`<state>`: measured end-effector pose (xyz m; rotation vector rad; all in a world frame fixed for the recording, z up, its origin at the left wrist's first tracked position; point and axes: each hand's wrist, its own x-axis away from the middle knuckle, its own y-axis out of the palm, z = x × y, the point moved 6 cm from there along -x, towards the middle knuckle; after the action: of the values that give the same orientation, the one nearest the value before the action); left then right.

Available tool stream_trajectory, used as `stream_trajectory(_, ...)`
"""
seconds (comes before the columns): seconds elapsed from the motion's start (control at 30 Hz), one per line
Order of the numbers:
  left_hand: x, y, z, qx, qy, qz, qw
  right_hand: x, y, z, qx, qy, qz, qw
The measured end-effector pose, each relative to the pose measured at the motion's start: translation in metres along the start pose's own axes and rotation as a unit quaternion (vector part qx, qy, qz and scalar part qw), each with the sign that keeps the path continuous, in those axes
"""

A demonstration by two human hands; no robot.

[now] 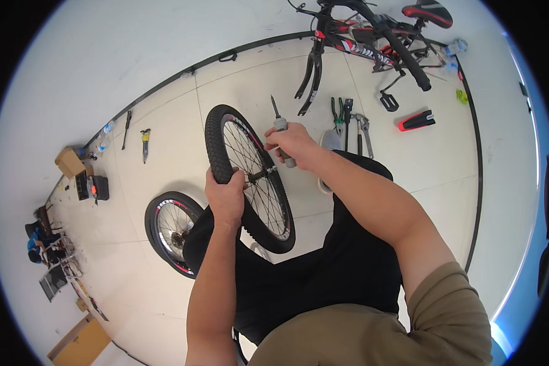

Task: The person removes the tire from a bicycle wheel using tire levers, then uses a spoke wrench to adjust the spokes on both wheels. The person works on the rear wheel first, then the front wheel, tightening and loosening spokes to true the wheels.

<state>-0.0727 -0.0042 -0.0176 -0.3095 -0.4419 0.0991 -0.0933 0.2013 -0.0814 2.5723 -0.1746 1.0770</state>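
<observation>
My left hand (226, 198) is closed around the knobby black tyre of a bicycle wheel (216, 137), which stands tilted between my knees. The wheel's spokes and hub face my right side. In my right hand (296, 145) is a screwdriver (280, 124) with a thick grey handle, its metal blade pointing away from me. The fingers wrap round the handle just beside the rim, above the hub. Whether they touch the wheel I cannot tell.
A second wheel (149, 222) lies by my left knee. Ahead to the right stands a black-and-red bicycle frame (348, 44) with its fork bare. Green-handled pliers (337, 113), a hammer (359, 135) and a red-and-black piece (417, 121) lie on the floor; a cardboard box (70, 163) is far left.
</observation>
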Motion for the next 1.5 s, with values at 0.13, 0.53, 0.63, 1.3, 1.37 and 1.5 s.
stream_trajectory(0.13, -0.006, 0.0, 0.012, -0.011, -0.031, -0.001, 0.999, -0.017, -0.003, -0.009, -0.02, -0.01, -0.011, 1.0)
stream_trajectory(0.53, -0.025, -0.014, 0.009, -0.014, -0.044, 0.007, 0.999, -0.04, -0.006, -0.051, -0.156, -0.047, 0.015, 0.987)
stream_trajectory(0.63, -0.024, -0.022, 0.006, -0.017, -0.046, 0.003, 0.999, -0.048, -0.01, -0.061, -0.167, -0.034, 0.021, 0.985)
stream_trajectory(1.3, -0.022, -0.033, -0.003, -0.003, -0.049, 0.004, 0.999, -0.064, 0.0, -0.055, -0.167, -0.001, 0.006, 0.986)
stream_trajectory(1.37, -0.022, -0.03, -0.002, 0.011, -0.051, -0.004, 0.999, -0.065, 0.0, -0.053, -0.173, 0.003, 0.008, 0.985)
stream_trajectory(1.5, -0.015, -0.008, 0.018, 0.11, -0.089, -0.041, 0.989, -0.067, -0.001, -0.05, -0.207, 0.005, 0.032, 0.978)
